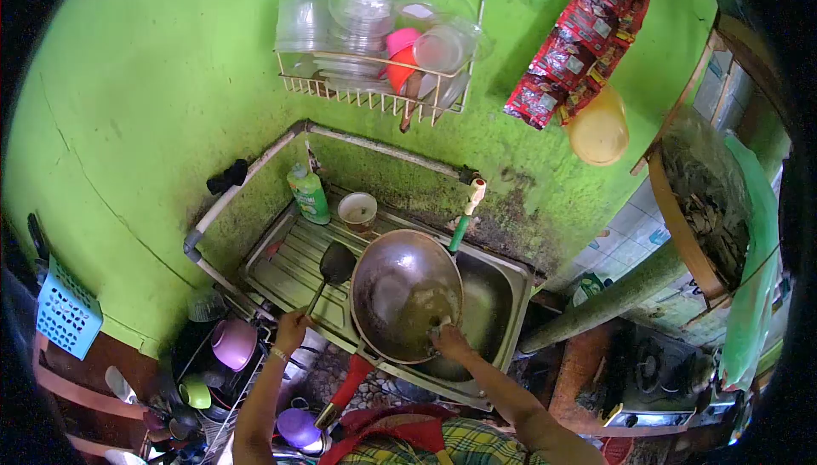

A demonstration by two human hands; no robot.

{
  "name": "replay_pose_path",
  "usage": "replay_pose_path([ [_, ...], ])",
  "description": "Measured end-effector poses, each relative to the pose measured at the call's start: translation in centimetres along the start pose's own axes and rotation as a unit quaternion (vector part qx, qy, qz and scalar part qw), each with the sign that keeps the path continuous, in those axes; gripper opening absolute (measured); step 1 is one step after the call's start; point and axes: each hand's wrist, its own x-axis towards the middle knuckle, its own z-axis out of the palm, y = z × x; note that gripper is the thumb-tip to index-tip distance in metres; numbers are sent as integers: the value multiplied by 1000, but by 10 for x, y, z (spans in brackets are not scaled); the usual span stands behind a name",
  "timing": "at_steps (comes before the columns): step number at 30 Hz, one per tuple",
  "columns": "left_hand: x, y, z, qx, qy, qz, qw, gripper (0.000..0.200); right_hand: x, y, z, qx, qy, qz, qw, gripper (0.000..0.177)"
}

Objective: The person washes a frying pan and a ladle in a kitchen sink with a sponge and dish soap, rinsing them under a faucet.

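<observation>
Left hand (pixel 294 331) is clenched on the spatula (pixel 337 262). Right hand (pixel 449 341) is inside the wok (pixel 391 282), at five o'clock; its grasp I cannot tell. Scrubbing seems in hand; next stroke calls for steady wok over the sink (pixel 502 329).

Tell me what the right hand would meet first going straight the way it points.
Most likely the inside of the wok: the right hand is at its near right side, pointing across the bowl toward the far left wall. Its height above the metal is hard to judge.
</observation>
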Motion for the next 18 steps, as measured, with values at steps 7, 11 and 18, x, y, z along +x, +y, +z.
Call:
replay_pose_path([
  [7, 9, 90, 17, 252, 151, 102, 950, 37, 10, -39, -9, -22, -39, 55, 997, 47],
  [11, -55, 110, 4, 91, -119, -54, 987, 30, -9, -6, 64, -322, 276, -204, 882, 50],
  [18, -104, 85, 26, -266, -312, -423, 808, 30, -23, -59, 3, 81, -141, 17, 986, 48],
])
